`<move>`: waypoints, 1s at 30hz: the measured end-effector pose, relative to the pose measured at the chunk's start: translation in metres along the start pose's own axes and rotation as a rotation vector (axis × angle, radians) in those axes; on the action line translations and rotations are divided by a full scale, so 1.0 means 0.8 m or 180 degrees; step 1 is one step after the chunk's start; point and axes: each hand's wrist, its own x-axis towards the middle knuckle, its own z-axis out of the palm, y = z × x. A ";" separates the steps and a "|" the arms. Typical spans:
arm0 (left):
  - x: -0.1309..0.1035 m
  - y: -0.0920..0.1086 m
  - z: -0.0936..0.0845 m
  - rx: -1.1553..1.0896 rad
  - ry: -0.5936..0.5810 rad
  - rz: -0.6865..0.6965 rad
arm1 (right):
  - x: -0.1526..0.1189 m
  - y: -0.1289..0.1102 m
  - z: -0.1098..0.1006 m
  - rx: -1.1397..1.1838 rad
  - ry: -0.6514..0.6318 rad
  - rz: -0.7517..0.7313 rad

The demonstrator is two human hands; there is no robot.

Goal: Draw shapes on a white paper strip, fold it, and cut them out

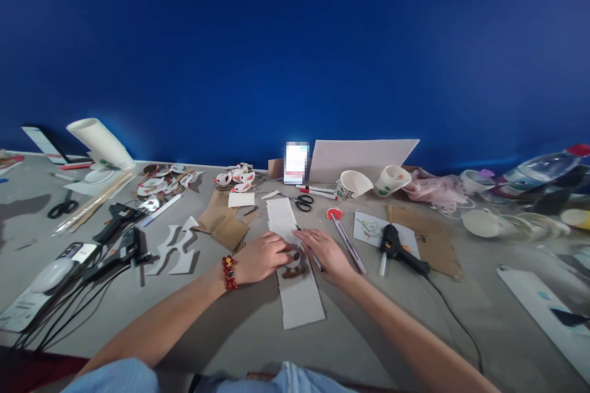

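Note:
A long white strip (pixel 302 305) lies on the grey table in front of me. On it rests a small brown and white cutout (pixel 294 271). My left hand (pixel 262 256), with a red bead bracelet at the wrist, presses its fingertips on the strip at the cutout's upper edge. My right hand (pixel 326 253) is closed round a dark pen (pixel 317 261) at the strip's right side, its tip near the strip. Right of that hand lies a pale cutter (pixel 350 245), beside a red round piece (pixel 334 214). Black scissors (pixel 304 202) lie beyond the strip.
Two glue guns (pixel 120 255) with cables lie at the left, another (pixel 400 250) at the right. White cut pieces (pixel 177 252) and brown cardboard (pixel 228 230) are left of my hands. Paper cups (pixel 391 180), a lit phone (pixel 295 163) and a bottle (pixel 541 169) stand or lie farther back.

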 end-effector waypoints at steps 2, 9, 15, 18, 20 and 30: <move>0.000 0.003 0.001 -0.0068 0.0056 -0.0007 | 0.001 0.004 0.000 0.0038 -0.0011 -0.0023; -0.014 0.047 0.010 -0.0305 0.0237 -0.0304 | -0.008 0.008 0.001 0.0313 0.0182 -0.0302; -0.027 0.066 0.038 -0.0237 0.0388 -0.0547 | -0.023 0.001 -0.001 0.0592 0.0210 -0.0340; -0.028 0.064 0.044 -0.0257 0.0483 -0.0579 | -0.029 -0.001 0.003 0.0674 0.0210 -0.0312; -0.026 0.064 0.042 -0.0274 0.0525 -0.0584 | -0.033 -0.003 0.006 0.0668 0.0226 -0.0235; -0.027 0.071 0.038 -0.0342 0.0400 -0.0924 | -0.040 -0.003 0.008 0.0665 0.0121 -0.0178</move>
